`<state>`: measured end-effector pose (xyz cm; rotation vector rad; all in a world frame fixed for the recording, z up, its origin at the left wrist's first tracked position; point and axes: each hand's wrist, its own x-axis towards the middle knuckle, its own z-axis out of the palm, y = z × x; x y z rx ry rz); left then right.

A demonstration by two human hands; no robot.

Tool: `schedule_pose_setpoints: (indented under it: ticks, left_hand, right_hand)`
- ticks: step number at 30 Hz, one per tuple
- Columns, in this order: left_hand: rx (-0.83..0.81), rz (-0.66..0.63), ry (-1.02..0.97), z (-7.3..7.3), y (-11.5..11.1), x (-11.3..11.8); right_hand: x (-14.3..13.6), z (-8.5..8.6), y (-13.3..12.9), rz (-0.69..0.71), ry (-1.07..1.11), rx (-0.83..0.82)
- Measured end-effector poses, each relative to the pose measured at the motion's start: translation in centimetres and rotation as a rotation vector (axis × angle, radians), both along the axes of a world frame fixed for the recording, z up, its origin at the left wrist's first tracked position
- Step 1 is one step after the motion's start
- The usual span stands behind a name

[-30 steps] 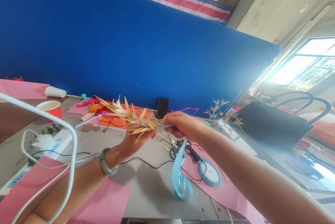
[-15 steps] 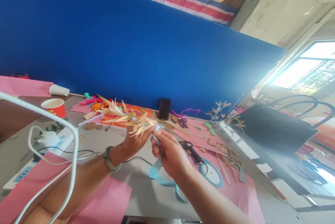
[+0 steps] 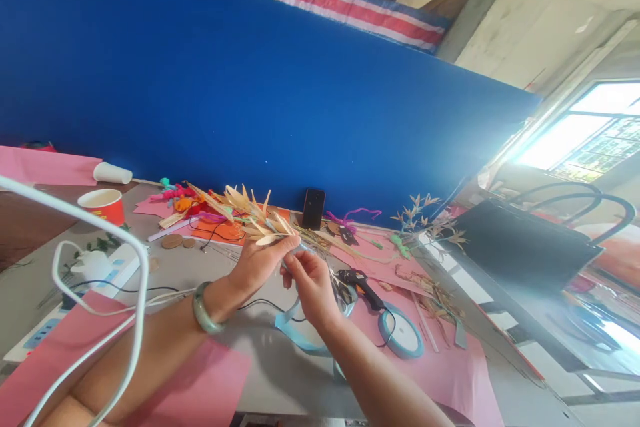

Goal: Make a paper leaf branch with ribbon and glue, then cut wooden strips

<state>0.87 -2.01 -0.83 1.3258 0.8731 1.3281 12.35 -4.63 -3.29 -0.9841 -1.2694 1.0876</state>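
Note:
My left hand (image 3: 254,268), with a green bangle (image 3: 201,307) on its wrist, is closed around the stems of a spray of pale dried leaves (image 3: 250,206). The leaves fan out up and to the left. Right beside it, my right hand (image 3: 314,286) pinches a light blue ribbon (image 3: 299,340) against the stems. The ribbon's tail hangs below in a loop over the grey table. Fingers hide the exact spot where ribbon and stems meet. Close to the right hand lie a black glue gun (image 3: 367,288) and a blue-edged ribbon spool (image 3: 401,334).
A white cable (image 3: 145,280) loops across the left foreground, near a power strip (image 3: 125,264) and a red paper cup (image 3: 103,206). A phone (image 3: 313,208) leans against the blue panel (image 3: 260,94). Dried sprigs (image 3: 415,214) and pink paper (image 3: 460,380) lie right, near a black bag (image 3: 530,247).
The leaf spray has turned, with its tips now higher and more of my left hand's back showing. My right hand has rolled and shifted slightly, and the ribbon tail moved left.

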Motion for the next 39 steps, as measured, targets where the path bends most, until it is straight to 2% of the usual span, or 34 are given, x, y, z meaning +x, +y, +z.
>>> schedule_pose_setpoints:
  ticks: [4, 8, 14, 20, 24, 27, 32, 35, 39]
  left_hand:
    - [-0.059, -0.131, -0.173, -0.2, 0.0, 0.4]
    - [-0.11, -0.15, -0.21, 0.0, 0.3, 0.1]
    - [-0.053, -0.234, -0.068, 0.5, 0.7, -1.0]
    - [0.087, -0.336, 0.158, 0.9, 1.2, -1.9]
    - [0.044, -0.382, 0.211, 1.3, 1.3, -2.2]
    - [0.051, -0.3, 0.283, 2.1, 0.8, -2.3]
    - [0.158, -0.184, 0.368, 3.2, 0.0, -2.1]
    - [0.247, -0.141, 0.398, 3.1, 0.0, -2.1]
    - [0.332, -0.084, 0.454, 2.9, 0.2, -2.1]
  right_hand:
    - [1.0, 0.3, 0.9, 0.002, -0.112, 0.079]
    - [2.5, 1.2, 1.7, -0.01, -0.375, 0.259]
    - [5.3, 3.3, 3.0, 0.035, -0.892, 0.719]
    - [7.0, 4.5, 3.5, 0.111, -1.182, 0.99]
    - [7.4, 5.4, 3.0, 0.165, -1.276, 1.042]
    - [7.4, 6.1, 2.6, 0.158, -1.345, 1.046]
    - [7.2, 6.4, 2.0, 0.118, -1.354, 1.045]
    - [7.1, 6.5, 1.8, 0.114, -1.305, 1.033]
    - [6.9, 6.7, 1.5, 0.113, -1.356, 1.025]
